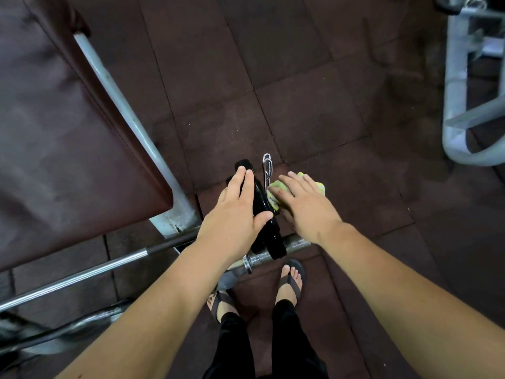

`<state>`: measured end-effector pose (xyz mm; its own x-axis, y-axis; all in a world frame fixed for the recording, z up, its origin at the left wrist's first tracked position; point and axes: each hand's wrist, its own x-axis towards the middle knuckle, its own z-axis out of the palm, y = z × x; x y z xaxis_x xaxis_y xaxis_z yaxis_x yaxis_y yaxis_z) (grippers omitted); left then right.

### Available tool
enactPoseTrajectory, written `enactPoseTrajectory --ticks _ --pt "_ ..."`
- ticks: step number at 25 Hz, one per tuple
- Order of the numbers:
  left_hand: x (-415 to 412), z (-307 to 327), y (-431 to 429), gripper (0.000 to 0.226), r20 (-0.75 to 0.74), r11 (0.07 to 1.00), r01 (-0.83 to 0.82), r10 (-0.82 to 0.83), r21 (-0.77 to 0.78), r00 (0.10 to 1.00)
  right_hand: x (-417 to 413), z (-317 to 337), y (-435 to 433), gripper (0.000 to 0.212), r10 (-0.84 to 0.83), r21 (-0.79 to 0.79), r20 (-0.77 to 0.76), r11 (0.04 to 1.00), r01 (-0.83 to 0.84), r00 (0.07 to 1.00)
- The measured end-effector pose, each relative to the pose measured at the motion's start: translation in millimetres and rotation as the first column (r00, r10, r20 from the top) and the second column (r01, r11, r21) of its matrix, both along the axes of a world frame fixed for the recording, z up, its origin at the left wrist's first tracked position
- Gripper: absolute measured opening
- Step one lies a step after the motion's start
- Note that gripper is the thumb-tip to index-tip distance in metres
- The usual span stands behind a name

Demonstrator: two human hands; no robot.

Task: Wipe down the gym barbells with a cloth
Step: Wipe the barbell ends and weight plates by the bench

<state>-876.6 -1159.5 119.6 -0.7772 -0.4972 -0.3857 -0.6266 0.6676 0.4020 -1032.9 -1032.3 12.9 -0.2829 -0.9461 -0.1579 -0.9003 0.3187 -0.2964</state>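
Head view: a barbell (pixel 82 274) lies low across the rubber-tiled floor (pixel 314 105), running from the lower left edge up to the middle. Its knurled sleeve end (pixel 296 242) pokes out just past the person's right wrist. Two black plates (pixel 269 236) sit on that sleeve, seen edge-on, standing upright and close together.

The left hand (pixel 237 209) lies on the plates' upper rims. Its fingers are straight and point away from the person along the left plate, the thumb is stretched across both rims, and nothing is curled tight. The right hand (pixel 306 203) is spread flat with its fingers straight and apart. It presses a yellow-green cloth (pixel 276 187) against the outer face of the right plate. The cloth shows at the fingertips and again beyond the little finger.

A chrome spring clip (pixel 267 166) stands just beyond the plates, between the two sets of fingertips. I cannot tell what it rests on.

A maroon bench pad (pixel 68 119) fills the left side, with a white post (pixel 131 119) along its right edge coming down to the floor beside the left wrist. A grey frame (pixel 459 105) stands at the right edge of the floor, well apart from the hands. The person's sandalled feet (pixel 291 280) stand on the floor just on the near side of the barbell
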Motion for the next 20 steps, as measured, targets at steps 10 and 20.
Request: enactPoseTrajectory --ticks 10,20 --pt "0 2 -2 0.085 -0.001 1.000 -0.013 0.013 0.010 1.000 7 8 12 0.091 0.020 0.051 -0.004 0.999 -0.019 1.000" --pt "28 44 -19 0.086 -0.038 0.994 -0.061 0.064 0.086 0.997 16 121 26 0.062 -0.278 -0.171 0.323 0.923 0.345 0.905"
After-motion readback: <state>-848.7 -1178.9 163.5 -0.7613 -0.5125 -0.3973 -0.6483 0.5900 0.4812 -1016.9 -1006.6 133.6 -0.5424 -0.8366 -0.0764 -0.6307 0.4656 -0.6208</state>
